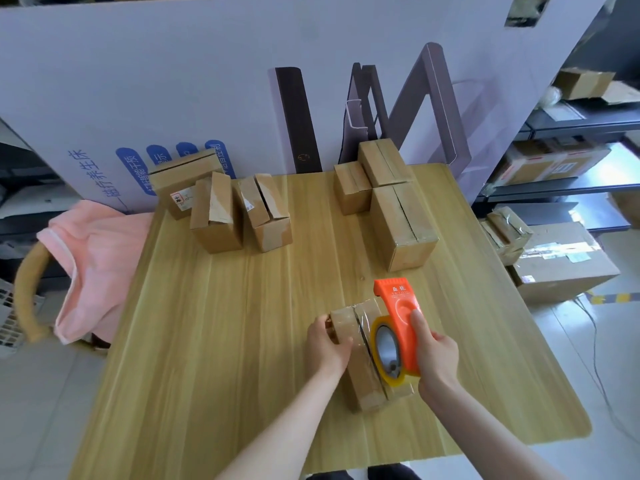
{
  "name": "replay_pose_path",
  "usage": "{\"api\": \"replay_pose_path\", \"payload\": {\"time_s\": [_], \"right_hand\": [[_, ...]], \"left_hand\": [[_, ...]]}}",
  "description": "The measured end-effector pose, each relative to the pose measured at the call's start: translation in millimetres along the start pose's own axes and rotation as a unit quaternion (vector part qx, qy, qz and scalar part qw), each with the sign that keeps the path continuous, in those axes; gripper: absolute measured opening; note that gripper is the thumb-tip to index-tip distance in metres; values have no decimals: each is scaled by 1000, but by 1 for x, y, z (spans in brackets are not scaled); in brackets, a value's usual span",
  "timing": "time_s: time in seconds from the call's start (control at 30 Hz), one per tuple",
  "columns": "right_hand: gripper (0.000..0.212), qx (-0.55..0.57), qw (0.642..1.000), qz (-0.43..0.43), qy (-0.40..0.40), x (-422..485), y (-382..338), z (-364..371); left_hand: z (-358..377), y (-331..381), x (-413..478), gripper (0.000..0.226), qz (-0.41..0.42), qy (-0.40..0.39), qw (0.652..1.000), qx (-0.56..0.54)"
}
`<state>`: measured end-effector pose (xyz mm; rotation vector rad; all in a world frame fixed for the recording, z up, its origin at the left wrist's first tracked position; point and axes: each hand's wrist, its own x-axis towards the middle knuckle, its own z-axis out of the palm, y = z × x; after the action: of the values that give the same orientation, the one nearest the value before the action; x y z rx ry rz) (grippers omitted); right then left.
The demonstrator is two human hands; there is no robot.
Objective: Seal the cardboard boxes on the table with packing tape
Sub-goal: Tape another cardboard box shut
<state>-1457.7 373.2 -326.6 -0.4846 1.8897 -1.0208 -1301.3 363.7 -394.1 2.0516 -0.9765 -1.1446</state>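
A small cardboard box lies lengthwise on the wooden table, near its front right. My left hand grips the box's far left end, fingers curled over the top. My right hand holds an orange tape dispenser with a yellow-cored roll of clear tape, set on top of the box along its centre seam. A shiny strip of tape stretches across the box top between my hands.
Three boxes with loose flaps stand at the table's back left. Three more boxes sit at the back right. A pink cloth hangs off the left edge. A large white board stands behind; shelves and cartons fill the right.
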Motion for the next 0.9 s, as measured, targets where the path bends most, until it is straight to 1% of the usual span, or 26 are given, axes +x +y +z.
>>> {"api": "replay_pose_path", "payload": {"time_s": [0.03,0.07,0.13,0.2,0.23,0.3,0.33,0.37,0.43,0.47,0.5,0.57,0.63,0.7,0.8,0.83,0.9], "right_hand": [[55,1,1000,4,2,0,0,-1],[55,1,1000,8,3,1,-1,-1],[54,1,1000,11,4,2,-2,-2],[54,-1,1000,15,5,1,-3,-1],[54,-3,1000,14,5,0,-3,0],[56,-11,1000,2,5,-1,-3,2],[57,-16,1000,-8,3,-2,-3,4],[58,-21,1000,-19,0,-3,-4,6],[60,-28,999,-34,-9,-6,-5,9],[59,-25,999,-37,-12,-8,-5,9],[59,-16,999,-36,-11,-9,-4,8],[59,11,1000,-26,3,-10,-1,3],[60,37,999,-19,21,-12,2,-3],[56,55,998,-23,34,-14,0,-8],[48,72,995,-45,51,-15,-9,-13],[48,78,994,-49,56,-14,-13,-14],[47,91,992,-50,66,-11,-21,-16]], "left_hand": [[1,1,1,55,6,-10,1000,4],[0,4,5,58,5,-29,999,14],[-5,13,15,60,-7,-84,995,47],[-12,22,21,53,-21,-127,988,82],[-14,25,21,49,-21,-133,986,101],[-14,28,18,43,-14,-115,984,139],[-10,27,14,46,-7,-90,986,140],[-4,24,9,52,0,-58,991,117],[8,16,-7,61,-12,-2,1000,3],[15,10,-18,60,-29,8,997,-66],[23,4,-30,59,-48,6,991,-122],[38,-7,-52,61,-71,-11,983,-168],[46,-12,-58,62,-48,-10,986,-161],[47,-8,-45,52,-17,7,988,-153],[37,14,-8,39,-18,24,989,-148],[33,22,7,40,-23,27,989,-142],[27,39,40,50,-34,25,992,-115]]}}
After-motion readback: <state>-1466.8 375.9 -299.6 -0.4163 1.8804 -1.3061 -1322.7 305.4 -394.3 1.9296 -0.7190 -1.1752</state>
